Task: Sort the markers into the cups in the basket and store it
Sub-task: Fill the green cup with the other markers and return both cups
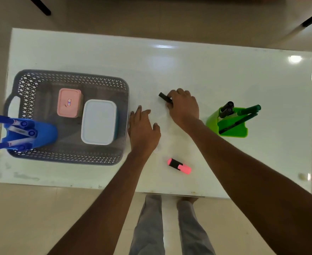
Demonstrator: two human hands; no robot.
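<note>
A grey lattice basket (pixel 70 78) stands at the table's left. Its near left corner holds a blue cup (pixel 44 134) with several blue markers. A green cup (pixel 230 126) with black and green markers stands on the table at the right, outside the basket. My right hand (pixel 183 105) grips a black marker (pixel 164 97) lying mid-table; only the marker's left end shows. My left hand (pixel 143 129) hovers open, fingers spread, just right of the basket. A pink highlighter (pixel 179 166) with a black band lies near the front edge.
Inside the basket sit a pink lidded box (pixel 69 103) and a larger white lidded box (pixel 98 122). The white table (pixel 225 70) has bare surface at the back and far right. My legs stand at its front edge; dark chair legs show at the top corners.
</note>
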